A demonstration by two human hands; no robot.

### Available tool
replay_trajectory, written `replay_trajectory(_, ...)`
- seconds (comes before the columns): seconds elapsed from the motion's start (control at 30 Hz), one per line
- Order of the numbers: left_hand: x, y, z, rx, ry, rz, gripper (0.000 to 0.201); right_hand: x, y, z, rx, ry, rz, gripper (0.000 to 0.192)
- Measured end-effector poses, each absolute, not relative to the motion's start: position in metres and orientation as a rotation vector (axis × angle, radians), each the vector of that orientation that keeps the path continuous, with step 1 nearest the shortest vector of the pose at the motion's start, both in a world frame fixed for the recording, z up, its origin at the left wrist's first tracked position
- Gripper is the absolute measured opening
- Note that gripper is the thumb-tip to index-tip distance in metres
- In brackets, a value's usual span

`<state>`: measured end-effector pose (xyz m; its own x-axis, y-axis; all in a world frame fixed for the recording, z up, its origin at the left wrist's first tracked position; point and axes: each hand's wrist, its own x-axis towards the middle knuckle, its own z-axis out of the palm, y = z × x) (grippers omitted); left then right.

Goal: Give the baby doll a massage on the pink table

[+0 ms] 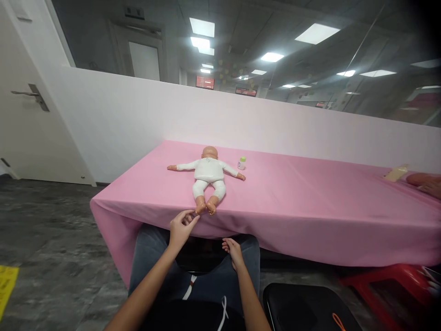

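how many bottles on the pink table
2: a small bottle beside the doll's outstretched hand, and a pale bottle lying near the table's far right end. More may sit beyond the frame's right edge.

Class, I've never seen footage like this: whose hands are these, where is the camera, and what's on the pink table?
There is one picture, from a camera worn on a seated person's head, looking forward and down. The two bare arms at the bottom are that person's own. The left hand reaches to the foot of a baby doll in white clothes, lying on its back on the pink-covered table. The right hand rests open on the lap, holding nothing. A small bottle stands beside the doll's arm. Far right lie another bottle and another person's hand.
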<state>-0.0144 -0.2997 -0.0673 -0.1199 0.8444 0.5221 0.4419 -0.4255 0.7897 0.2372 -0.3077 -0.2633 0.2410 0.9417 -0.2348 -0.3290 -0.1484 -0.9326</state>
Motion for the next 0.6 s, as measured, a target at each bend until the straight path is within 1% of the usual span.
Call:
replay_trajectory(0.1,-0.0126,-0.2989,-0.0662,1.858,1.443,1.541,0.027,0.2371,-0.307,-0.2631,-1.235,-0.651,1.279,0.044)
replay_trajectory(0.3,-0.0108,-0.3013,-0.0681,1.897,1.479,1.496,0.031,0.2386,-0.3075,-0.2623,-1.231,-0.614,1.286,0.041)
replay_trajectory(0.6,-0.0066,-0.2993,-0.0701,1.745,1.455,1.439,0.038,0.2402,-0.3079,-0.2634,-1.216,-0.597,1.298,0.043)
